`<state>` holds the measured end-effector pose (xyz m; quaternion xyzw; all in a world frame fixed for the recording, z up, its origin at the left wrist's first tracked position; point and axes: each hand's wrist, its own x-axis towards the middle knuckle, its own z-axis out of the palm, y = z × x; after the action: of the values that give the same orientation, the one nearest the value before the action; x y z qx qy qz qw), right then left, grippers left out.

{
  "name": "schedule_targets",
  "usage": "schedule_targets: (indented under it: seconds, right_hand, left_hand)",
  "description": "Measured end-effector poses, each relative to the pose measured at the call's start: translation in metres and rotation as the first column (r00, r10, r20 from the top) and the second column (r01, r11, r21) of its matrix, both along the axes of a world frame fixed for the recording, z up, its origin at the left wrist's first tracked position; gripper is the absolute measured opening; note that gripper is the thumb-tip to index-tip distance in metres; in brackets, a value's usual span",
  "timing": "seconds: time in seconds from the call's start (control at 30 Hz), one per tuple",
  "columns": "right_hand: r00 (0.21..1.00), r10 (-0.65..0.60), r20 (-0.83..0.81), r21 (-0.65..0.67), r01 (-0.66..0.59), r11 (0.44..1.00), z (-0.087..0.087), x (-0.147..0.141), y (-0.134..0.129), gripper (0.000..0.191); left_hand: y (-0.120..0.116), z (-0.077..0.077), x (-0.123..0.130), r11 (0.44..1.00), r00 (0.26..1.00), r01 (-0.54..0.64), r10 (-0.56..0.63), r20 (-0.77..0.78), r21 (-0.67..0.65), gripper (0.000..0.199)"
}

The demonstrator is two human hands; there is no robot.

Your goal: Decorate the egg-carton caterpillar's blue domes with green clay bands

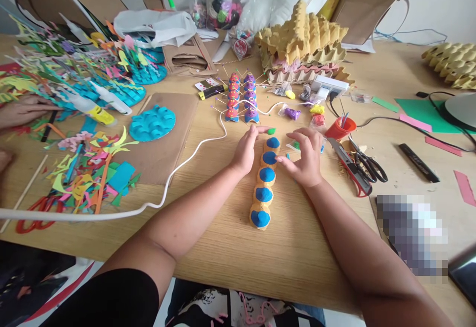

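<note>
A yellow egg-carton strip [264, 184] with several blue clay caps lies lengthwise on the wooden table [230, 247] in front of me. My left hand [246, 149] rests at the strip's far end on its left side, with a small green clay piece [271, 131] at its fingertips. My right hand [305, 156] hovers on the strip's right side, fingers spread and curled over small bits of green clay. Neither hand visibly grips anything.
Painted carton figures with sticks [241, 101] stand beyond. A white cable [178, 165] runs left. A red cup [339, 128], a utility knife [351, 168] and scissors [366, 161] lie right. Paper scraps [85, 173] and another person's hand [22, 111] are at the left.
</note>
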<state>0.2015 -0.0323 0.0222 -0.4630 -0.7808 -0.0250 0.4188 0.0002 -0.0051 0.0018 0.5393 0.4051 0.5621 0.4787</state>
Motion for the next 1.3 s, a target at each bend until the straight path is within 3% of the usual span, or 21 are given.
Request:
schedule_targets:
  seconds: [0.13,0.3,0.4,0.53,0.7,0.93,1.3]
  right_hand:
    - [0.996,0.082,0.028,-0.064,-0.08,0.995,-0.002,-0.001,0.001,0.07]
    - [0.987,0.094,0.131,-0.097,-0.082,0.992,-0.008,-0.002,0.005,0.067]
    - [0.989,0.004,0.15,-0.065,0.006,0.998,-0.01,-0.003,0.006,0.051]
    - [0.982,-0.182,0.05,-0.027,0.183,0.983,-0.007,-0.001,0.007,0.034]
    - [0.992,-0.077,-0.095,-0.155,0.062,0.986,-0.001,0.0,0.003,0.041]
    - [0.996,0.009,-0.088,-0.318,-0.037,0.947,-0.001,-0.002,-0.001,0.058]
    - [0.995,0.037,-0.087,-0.326,-0.064,0.943,-0.002,-0.001,0.002,0.058]
  left_hand:
    - [0.004,0.002,0.001,0.991,0.992,-0.106,0.11,0.053,-0.082,0.071]
    - [0.004,0.007,0.003,0.986,0.988,-0.113,0.124,0.091,-0.122,0.074]
    - [0.004,0.007,0.003,0.988,0.99,-0.106,0.115,0.08,-0.109,0.071]
    - [0.003,0.006,0.004,0.988,0.992,-0.104,0.112,0.063,-0.117,0.068]
    - [0.003,0.003,0.003,0.99,0.996,-0.092,0.092,-0.004,-0.104,0.075]
    - [0.0,-0.001,0.006,0.994,0.993,-0.106,0.105,-0.06,-0.024,0.081]
    - [-0.001,-0.002,0.006,0.996,0.994,-0.078,0.074,-0.083,-0.043,0.067]
